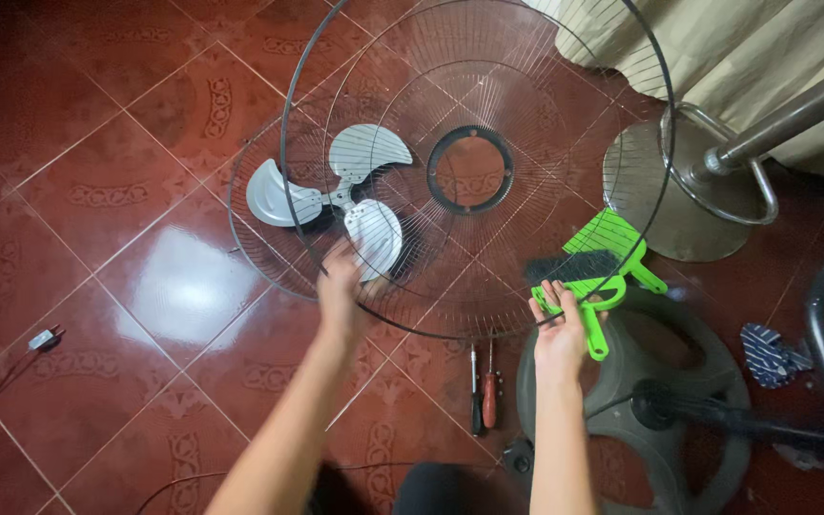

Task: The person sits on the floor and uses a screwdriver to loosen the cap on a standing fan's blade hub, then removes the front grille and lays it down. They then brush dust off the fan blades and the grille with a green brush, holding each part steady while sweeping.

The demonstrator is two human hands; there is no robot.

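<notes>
Head view: fan grille (565,124) between both hands.

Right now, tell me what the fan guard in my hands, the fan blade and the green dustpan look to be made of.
Fan guard: thin dark metal wire, judging by the fine radiating spokes and hoop rim.
Fan blade: pale grey with a soft sheen; could be plastic or painted metal.
Green dustpan: bright moulded plastic, probably, given the uniform colour and ribbing.
</notes>
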